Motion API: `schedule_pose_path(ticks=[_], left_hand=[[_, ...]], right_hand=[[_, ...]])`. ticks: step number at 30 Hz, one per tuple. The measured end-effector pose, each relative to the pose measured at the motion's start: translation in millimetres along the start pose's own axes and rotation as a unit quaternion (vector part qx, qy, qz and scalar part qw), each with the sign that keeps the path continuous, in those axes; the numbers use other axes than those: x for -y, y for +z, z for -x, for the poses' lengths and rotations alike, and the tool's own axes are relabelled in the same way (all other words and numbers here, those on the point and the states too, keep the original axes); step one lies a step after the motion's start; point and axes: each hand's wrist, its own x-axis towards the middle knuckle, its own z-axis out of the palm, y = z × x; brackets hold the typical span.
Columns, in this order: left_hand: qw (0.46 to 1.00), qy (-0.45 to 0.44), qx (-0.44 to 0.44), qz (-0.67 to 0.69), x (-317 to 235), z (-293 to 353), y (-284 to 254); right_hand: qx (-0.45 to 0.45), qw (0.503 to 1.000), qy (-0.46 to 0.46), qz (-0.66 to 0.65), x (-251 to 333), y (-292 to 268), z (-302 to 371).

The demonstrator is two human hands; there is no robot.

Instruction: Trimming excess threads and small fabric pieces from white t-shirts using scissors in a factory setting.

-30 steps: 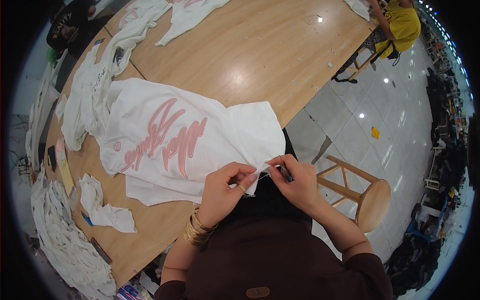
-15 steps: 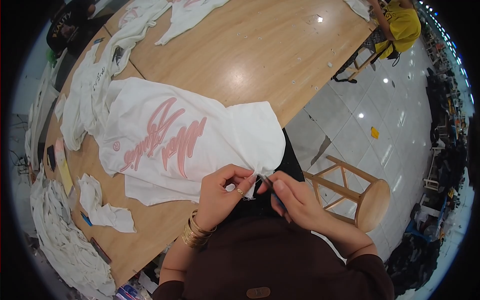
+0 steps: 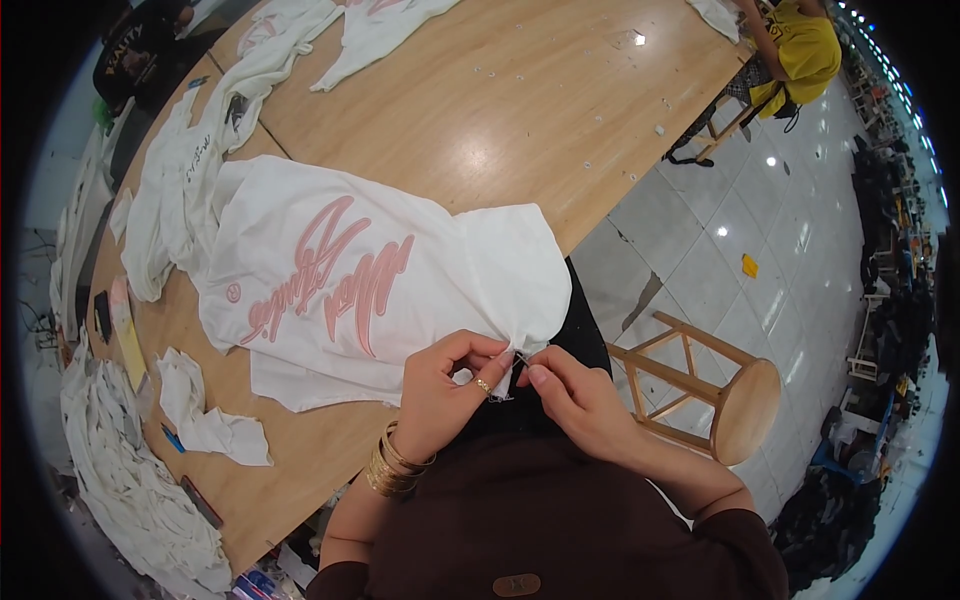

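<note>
A white T-shirt [image 3: 290, 265] with pink script lettering lies across the table, its near end hanging over the edge by my lap. My left hand [image 3: 447, 385], with gold bracelets and a ring, pinches a gathered bit of the shirt's fabric between thumb and fingers. Close beside that pinch, my right hand [image 3: 572, 392] is closed around small thread snips [image 3: 523, 358]. Only their dark metal tip shows, at the gathered cloth; the rest is hidden in the fingers. A frayed scrap of white edge [image 3: 503, 391] hangs below my left fingers.
More white garments [image 3: 180, 180] are heaped along the table's left side, with a large pile [image 3: 140, 490] at lower left. A white cloth piece [image 3: 210, 410] lies near a blue tool [image 3: 172, 437]. A wooden stool [image 3: 745, 410] stands at right. A person in yellow [image 3: 805, 55] sits at far right.
My right hand has turned, so the snips' dark blades, plainer before, now mostly hide behind the fingers. The left hand keeps its pinch nearly unmoved.
</note>
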Motion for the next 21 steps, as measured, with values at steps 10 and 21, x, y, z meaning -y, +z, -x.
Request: schedule_pose_path(ticks=[10, 21], left_hand=[[1.0, -0.01, 0.002, 0.026, 3, 1, 0], [0.999, -0.014, 0.001, 0.041, 3, 1, 2]], right_hand=[[-0.083, 0.986, -0.057, 0.132, -3, 5, -2], [-0.111, 0.982, -0.061, 0.143, -8, 10, -7]])
